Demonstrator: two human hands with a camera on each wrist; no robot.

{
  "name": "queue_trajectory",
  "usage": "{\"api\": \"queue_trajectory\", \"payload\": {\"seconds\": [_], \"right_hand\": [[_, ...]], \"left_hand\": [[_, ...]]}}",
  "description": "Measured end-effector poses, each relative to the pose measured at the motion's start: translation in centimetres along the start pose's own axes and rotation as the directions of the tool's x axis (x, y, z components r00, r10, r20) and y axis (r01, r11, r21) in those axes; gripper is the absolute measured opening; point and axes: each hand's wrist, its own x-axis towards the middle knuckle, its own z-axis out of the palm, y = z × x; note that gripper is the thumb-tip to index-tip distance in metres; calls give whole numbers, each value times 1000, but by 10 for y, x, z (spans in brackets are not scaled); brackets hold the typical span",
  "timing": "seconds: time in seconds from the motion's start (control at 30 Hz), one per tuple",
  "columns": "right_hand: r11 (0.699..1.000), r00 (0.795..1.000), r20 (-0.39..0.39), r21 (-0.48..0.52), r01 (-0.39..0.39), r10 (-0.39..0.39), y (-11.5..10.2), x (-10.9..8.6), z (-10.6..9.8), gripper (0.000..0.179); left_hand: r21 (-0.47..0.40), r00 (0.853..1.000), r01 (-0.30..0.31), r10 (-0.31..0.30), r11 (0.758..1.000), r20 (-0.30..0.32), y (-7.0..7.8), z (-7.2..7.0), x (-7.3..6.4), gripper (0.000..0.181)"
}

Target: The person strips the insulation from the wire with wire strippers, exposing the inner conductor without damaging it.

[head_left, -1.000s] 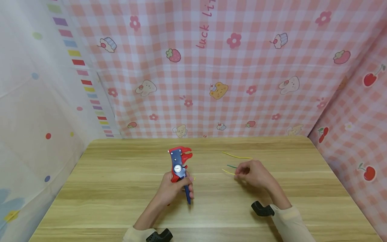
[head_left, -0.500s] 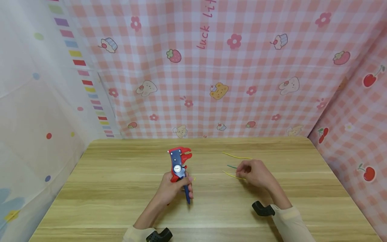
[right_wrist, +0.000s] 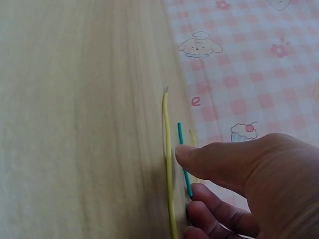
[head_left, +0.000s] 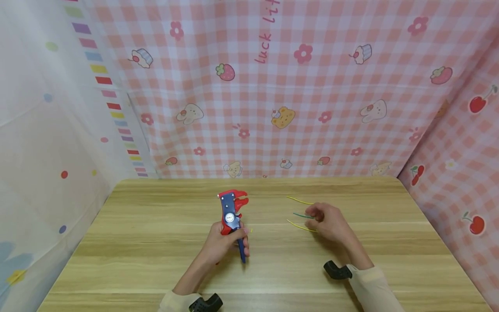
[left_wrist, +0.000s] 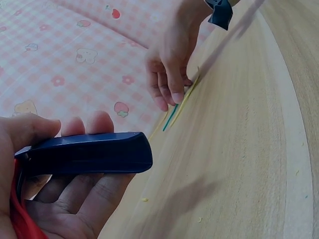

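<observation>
My left hand (head_left: 228, 240) grips a red and blue wire stripper (head_left: 229, 208), its red jaws pointing away and to the right. In the left wrist view the fingers wrap round its dark blue handle (left_wrist: 89, 153). My right hand (head_left: 329, 221) hovers low over the table, thumb and fingers parted on either side of a short green wire (right_wrist: 185, 174). A yellow wire (right_wrist: 168, 144) with a bared end lies just nearer than the green one. Farther back lies a second yellow wire (head_left: 299, 200), its right end hidden behind the right hand.
The wooden table (head_left: 156, 242) carries a tiny yellow scrap (head_left: 251, 230) beside the left thumb. Small bits (left_wrist: 200, 219) also dot the surface in the left wrist view. A pink checked cloth (head_left: 265, 86) hangs behind the table's back edge.
My right hand has let go of the nearer yellow wire, which now lies on the table, and has shifted slightly back towards the green wire. The left hand and stripper stay put.
</observation>
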Motion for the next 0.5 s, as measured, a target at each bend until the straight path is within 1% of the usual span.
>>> {"api": "queue_trajectory", "payload": {"seconds": [0.17, 0.37, 0.5], "right_hand": [[1000, 1000, -10, 14, -3, 3, 4, 0, 4, 21], [1000, 998, -61, -9, -25, 24, 8, 3, 10, 12], [998, 996, -78, -36, -42, 39, 9, 3, 14, 4]], "left_hand": [[4, 1000, 9, -9, 1000, -6, 0, 0, 1, 41], [1, 1000, 23, -23, 1000, -10, -1, 2, 1, 43], [-6, 1000, 21, -21, 1000, -7, -2, 3, 0, 39]]}}
